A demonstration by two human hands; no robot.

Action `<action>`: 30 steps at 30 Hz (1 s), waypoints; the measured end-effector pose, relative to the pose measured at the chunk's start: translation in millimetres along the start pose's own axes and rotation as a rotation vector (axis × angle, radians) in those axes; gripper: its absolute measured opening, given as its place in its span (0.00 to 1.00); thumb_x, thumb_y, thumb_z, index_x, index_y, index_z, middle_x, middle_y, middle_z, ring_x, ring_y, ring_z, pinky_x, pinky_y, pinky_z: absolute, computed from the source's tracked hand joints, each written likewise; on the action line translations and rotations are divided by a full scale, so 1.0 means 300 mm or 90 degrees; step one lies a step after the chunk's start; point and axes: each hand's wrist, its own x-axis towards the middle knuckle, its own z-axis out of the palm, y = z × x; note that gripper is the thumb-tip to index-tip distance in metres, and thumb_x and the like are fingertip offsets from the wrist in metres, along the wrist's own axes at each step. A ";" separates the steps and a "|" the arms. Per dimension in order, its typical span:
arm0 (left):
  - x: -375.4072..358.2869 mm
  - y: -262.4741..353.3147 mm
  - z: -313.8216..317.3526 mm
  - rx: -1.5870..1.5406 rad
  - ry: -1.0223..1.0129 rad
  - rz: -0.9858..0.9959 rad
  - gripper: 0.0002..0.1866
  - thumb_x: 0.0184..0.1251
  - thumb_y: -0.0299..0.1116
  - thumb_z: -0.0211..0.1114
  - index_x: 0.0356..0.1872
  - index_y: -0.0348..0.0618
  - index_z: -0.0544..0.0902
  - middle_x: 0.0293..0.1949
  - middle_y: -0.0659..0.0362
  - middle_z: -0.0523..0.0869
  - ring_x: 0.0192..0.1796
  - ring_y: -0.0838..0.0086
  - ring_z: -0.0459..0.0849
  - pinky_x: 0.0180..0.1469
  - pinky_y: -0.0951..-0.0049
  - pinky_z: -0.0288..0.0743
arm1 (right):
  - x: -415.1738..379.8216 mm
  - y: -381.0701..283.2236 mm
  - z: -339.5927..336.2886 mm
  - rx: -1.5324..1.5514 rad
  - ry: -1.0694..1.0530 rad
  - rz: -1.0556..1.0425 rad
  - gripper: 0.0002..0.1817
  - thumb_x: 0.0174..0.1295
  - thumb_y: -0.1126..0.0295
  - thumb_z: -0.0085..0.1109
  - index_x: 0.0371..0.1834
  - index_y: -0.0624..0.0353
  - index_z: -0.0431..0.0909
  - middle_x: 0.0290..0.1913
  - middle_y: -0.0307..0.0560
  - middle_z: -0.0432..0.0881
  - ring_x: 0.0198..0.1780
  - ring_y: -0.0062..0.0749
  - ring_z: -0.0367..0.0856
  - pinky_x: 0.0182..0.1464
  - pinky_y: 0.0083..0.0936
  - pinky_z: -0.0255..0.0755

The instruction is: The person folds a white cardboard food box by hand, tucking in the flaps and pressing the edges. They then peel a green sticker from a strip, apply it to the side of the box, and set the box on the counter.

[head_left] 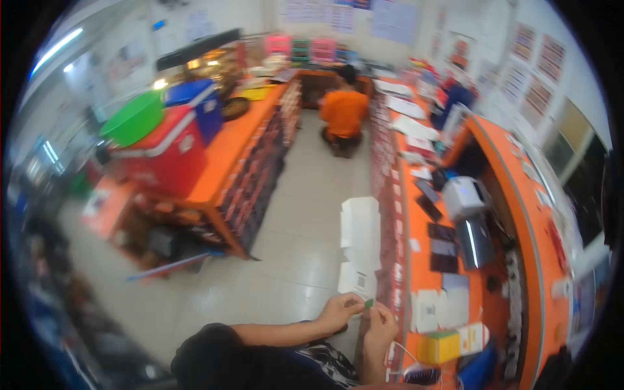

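Note:
A long white sheet (361,227), like an unfolded carton with notched edges and a printed code near its lower end, extends forward from my hands over the floor. My left hand (342,312) is closed in a pinch at its near end. A small green piece (368,303) shows between the fingertips of both hands. My right hand (382,322) is also closed, its thumb and fingers pinched against the green piece. Blur hides exactly which fingers bear the sheet and which the green piece.
The orange counter (419,273) on my right bears phones (443,257), a white device (463,197), white cards (429,311) and a yellow box (439,346). At left, a red cooler (159,159) carries a green basin (133,119). A person in orange (346,112) crouches ahead.

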 end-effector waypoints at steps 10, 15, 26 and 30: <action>-0.099 -0.057 -0.315 -0.207 0.172 0.062 0.06 0.76 0.29 0.64 0.46 0.37 0.82 0.41 0.63 0.85 0.45 0.82 0.82 0.51 0.79 0.77 | -0.019 -0.072 0.361 -0.133 -0.278 -0.049 0.03 0.64 0.79 0.65 0.33 0.68 0.85 0.47 0.53 0.86 0.50 0.31 0.83 0.56 0.28 0.74; -0.090 0.002 -0.536 -0.295 0.227 0.102 0.06 0.77 0.28 0.64 0.47 0.37 0.82 0.43 0.62 0.85 0.49 0.81 0.82 0.55 0.77 0.77 | 0.000 -0.078 0.629 -0.121 -0.372 -0.078 0.03 0.64 0.78 0.66 0.36 0.68 0.85 0.51 0.54 0.84 0.52 0.34 0.83 0.53 0.27 0.78; -0.053 0.117 -1.062 -0.417 0.414 0.242 0.08 0.71 0.24 0.69 0.47 0.36 0.82 0.44 0.58 0.87 0.47 0.79 0.84 0.53 0.76 0.79 | 0.050 -0.039 1.280 -0.063 -0.652 -0.217 0.03 0.65 0.78 0.67 0.38 0.68 0.85 0.54 0.53 0.83 0.50 0.30 0.84 0.51 0.25 0.81; -0.067 0.130 -1.168 -0.426 0.456 0.251 0.08 0.71 0.21 0.68 0.48 0.35 0.82 0.45 0.54 0.88 0.47 0.75 0.86 0.54 0.73 0.80 | 0.040 -0.039 1.404 -0.083 -0.743 -0.212 0.04 0.65 0.77 0.67 0.38 0.68 0.86 0.54 0.52 0.83 0.49 0.31 0.86 0.51 0.25 0.81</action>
